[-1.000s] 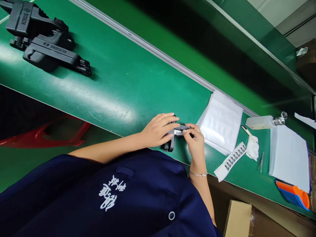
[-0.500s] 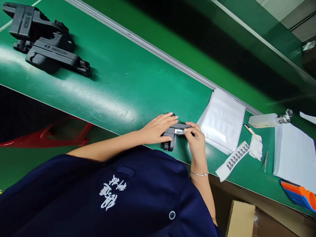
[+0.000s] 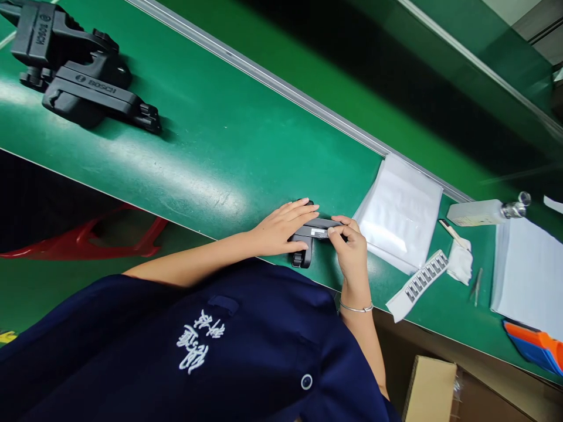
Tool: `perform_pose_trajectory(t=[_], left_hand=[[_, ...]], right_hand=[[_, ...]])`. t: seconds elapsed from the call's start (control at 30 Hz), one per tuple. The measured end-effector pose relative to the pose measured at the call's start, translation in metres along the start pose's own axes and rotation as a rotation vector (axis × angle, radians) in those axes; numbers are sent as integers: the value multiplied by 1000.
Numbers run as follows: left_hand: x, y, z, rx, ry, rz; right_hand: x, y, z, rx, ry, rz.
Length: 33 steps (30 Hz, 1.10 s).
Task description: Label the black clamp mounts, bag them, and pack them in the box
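A small black plastic part [image 3: 303, 257] lies near the front edge of the green belt [image 3: 211, 158]. My left hand [image 3: 279, 227] rests over its left end with the fingers curved round it. My right hand [image 3: 350, 251], a thin bracelet on its wrist, pinches the part's right end. Its fingertips press beside a small silver label [image 3: 317, 232] on the part's top.
Two larger black parts marked BOSCH [image 3: 83, 88] lie at the far left. Right of my hands are clear bags [image 3: 398, 214], a white strip of labels [image 3: 420, 284], a cloth [image 3: 460, 262], tweezers [image 3: 477, 284], a bottle [image 3: 481, 212], stacked sheets [image 3: 528, 275] and an orange-blue tool [image 3: 534, 346]. A cardboard box [image 3: 431, 390] stands below.
Both hands stay on the black part. My left hand has slid slightly left along it, uncovering more of its top and the silver label.
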<state>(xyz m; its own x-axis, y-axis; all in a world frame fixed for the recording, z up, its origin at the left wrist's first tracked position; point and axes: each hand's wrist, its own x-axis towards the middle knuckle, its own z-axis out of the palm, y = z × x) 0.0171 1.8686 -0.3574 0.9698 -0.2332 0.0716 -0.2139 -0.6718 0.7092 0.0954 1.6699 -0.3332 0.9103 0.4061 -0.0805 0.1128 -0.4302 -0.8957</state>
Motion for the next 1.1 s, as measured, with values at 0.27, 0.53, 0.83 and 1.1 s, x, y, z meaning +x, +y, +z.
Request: perform_pose_trajectory(t=[0.27,0.53,0.83,1.1], left_hand=[[0,0,0,-8,-9,-20],[0,1,0,-4,-13,-23],[0,0,0,-1,-15,-21],[0,0,0,-14,-15,-27]], right_hand=[[0,-2,0,10,4,16],[0,-2,0,8,-2,16],[0,-2,-1,-11,-4,6],[1,-3,-2,-15,-6,15]])
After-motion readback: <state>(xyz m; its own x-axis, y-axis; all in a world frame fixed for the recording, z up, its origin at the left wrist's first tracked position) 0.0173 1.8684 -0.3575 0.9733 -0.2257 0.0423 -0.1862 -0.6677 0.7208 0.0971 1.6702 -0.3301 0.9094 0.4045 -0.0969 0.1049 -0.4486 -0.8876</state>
